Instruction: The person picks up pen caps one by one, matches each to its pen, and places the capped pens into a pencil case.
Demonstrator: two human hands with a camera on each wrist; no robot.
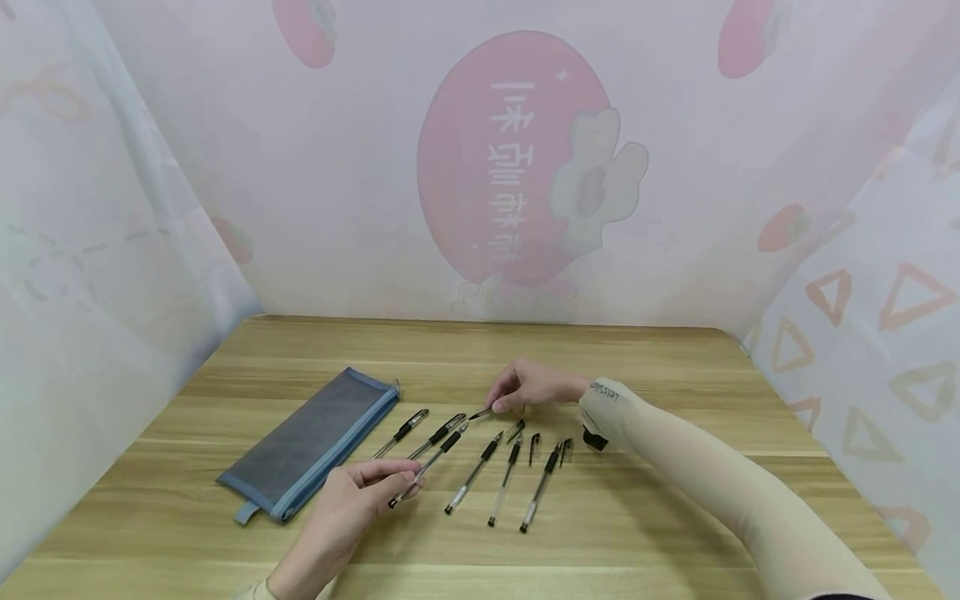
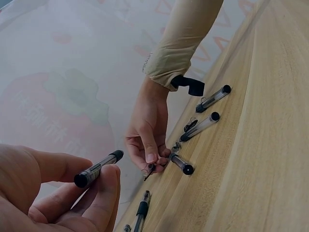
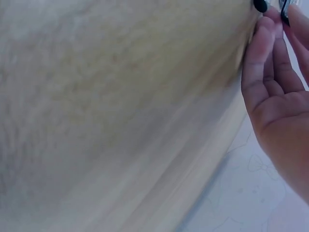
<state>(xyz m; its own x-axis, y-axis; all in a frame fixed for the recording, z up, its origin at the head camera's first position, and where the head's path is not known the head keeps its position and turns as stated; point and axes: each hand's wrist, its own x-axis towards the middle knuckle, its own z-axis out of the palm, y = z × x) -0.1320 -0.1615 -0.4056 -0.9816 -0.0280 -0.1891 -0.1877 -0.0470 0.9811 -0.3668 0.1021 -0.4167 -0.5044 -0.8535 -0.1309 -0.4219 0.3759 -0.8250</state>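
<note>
Over table (image 1: 675, 500), left hand (image 1: 352, 500) gripping pen (image 1: 423, 471), right hand (image 1: 528, 387) pinching cap (image 1: 480, 414)

Bare table (image 1: 675, 533) right of the pens (image 1: 506, 479); pencil case (image 1: 315, 442) crowding their left.

A pale wooden counter (image 1: 675, 367) with long plank-like grain fills the lower half of the head view, lit softly and evenly. A thin whitish curtain (image 1: 315, 208) encloses it on three sides; its back panel carries a large pink strawberry print (image 1: 480, 167) with mirrored white characters and a cream flower. The right-hand panel (image 1: 885, 333) shows orange triangle outlines, and the left one (image 1: 82, 250) faint dashed marks.
</note>
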